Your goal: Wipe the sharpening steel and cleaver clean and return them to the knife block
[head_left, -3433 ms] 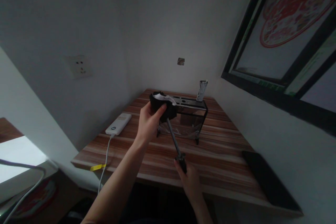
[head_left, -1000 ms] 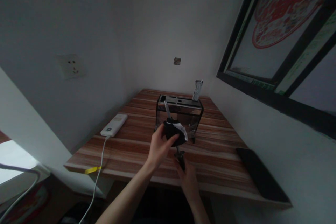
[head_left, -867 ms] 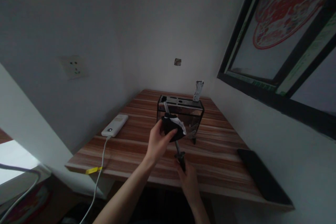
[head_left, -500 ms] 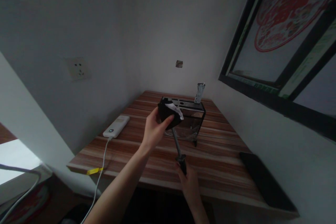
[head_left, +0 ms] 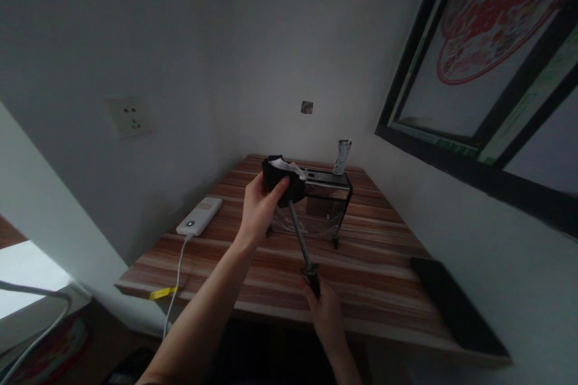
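My left hand [head_left: 261,207] is closed on a black piece [head_left: 283,183] with white, crumpled-looking material along its top, thumb across the front. What kind of thing this is I cannot make out. Low at the table's front edge, my right hand [head_left: 326,308] wraps round the black handle of a honing steel [head_left: 300,237], a slim grey rod with a guard. Its rod slants up and left, and its tip meets the underside of the black piece. Behind them stands a black-framed rack [head_left: 332,192] with clear sides, partly covered by my left hand and the black piece.
A crumpled silvery packet [head_left: 342,157] stands on the rack. To the left on the striped wooden table [head_left: 379,277] lies a white power bank [head_left: 199,216] with a white cable [head_left: 177,283] and a yellow tag [head_left: 162,293]. A flat black slab [head_left: 458,307] lies along the right edge.
My left hand and the black piece have shifted left and slightly up, with the piece tipped flatter. The steel leans further left. My right hand stays almost in place.
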A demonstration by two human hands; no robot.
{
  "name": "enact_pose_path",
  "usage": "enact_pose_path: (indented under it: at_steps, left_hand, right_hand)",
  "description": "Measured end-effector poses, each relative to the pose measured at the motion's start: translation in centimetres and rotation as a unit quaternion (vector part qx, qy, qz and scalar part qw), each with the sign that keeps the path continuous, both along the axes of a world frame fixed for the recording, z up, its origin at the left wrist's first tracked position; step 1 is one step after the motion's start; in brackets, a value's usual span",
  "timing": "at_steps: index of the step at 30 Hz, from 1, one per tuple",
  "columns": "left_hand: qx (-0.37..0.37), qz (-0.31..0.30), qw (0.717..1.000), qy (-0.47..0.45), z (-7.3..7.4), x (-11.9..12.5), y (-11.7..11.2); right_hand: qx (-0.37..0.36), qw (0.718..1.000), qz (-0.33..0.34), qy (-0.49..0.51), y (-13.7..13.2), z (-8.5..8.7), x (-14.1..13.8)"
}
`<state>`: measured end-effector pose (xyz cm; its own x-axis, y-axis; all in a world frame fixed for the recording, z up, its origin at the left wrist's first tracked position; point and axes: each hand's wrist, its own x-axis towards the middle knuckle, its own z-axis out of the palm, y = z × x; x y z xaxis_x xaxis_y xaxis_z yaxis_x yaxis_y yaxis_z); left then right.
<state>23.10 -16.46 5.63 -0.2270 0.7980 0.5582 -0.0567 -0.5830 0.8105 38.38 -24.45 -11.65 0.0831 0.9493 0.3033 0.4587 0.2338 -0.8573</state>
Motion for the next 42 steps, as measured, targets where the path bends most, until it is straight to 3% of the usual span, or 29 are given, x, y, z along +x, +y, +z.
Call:
enact_pose_path:
  at_steps: [10, 21, 33, 38, 42]
  left_hand:
    - [-0.005, -0.01, 1.0, 0.006, -0.3, 0.9, -1.3]
    - [-0.059, -0.012, 0.993, 0.097, -5.2, 3.5, -3.4]
    - [-0.1, -0.021, 0.98, 0.171, -9.8, 4.1, -5.1]
    - [-0.112, -0.037, 0.985, 0.13, -10.8, 4.9, -6.1]
    - [-0.135, -0.028, 0.984, 0.111, -11.1, 5.2, -6.2]
  right_hand:
    - [-0.012, 1.0, -0.006, -0.016, 0.1, -0.1, 0.0]
    - [-0.009, 1.0, 0.003, 0.011, 0.0, 0.4, 0.1]
    - [-0.008, 1.0, 0.021, 0.011, 0.2, 0.0, 0.3]
    - [0.002, 1.0, -0.004, -0.004, 0.1, -0.4, 0.3]
    - [-0.007, 1.0, 0.014, 0.004, 0.1, -0.3, 0.3]
